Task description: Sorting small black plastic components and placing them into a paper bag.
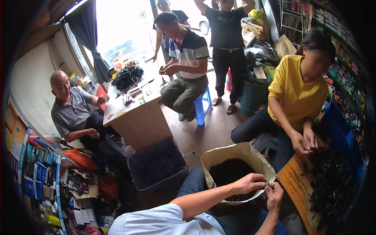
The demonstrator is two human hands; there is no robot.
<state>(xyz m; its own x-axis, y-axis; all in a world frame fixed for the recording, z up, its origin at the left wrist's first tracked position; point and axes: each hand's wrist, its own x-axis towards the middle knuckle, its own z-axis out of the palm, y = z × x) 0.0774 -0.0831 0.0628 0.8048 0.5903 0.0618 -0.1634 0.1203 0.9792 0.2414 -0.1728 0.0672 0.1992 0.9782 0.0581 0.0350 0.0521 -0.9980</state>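
Note:
My left hand (250, 183) and my right hand (275, 195) meet over the near right rim of an open, pale sack (209, 157). Pinched between the fingertips of both is a small dark piece (267, 183), too small to make out its kind. A mass of small black pieces (231, 169) fills the sack below my hands. Right of my hands stands a wooden tabletop (294, 182), where a heap of black plastic-looking parts (331, 182) lies.
Across the wooden tabletop, a person in yellow (295, 88) handles a small black piece. A grey plastic bin (158, 162) sits left of the sack. Behind it, two people sit at a white table (135, 111) bearing another black heap (127, 76). Crowded shelves (39, 176) line the left.

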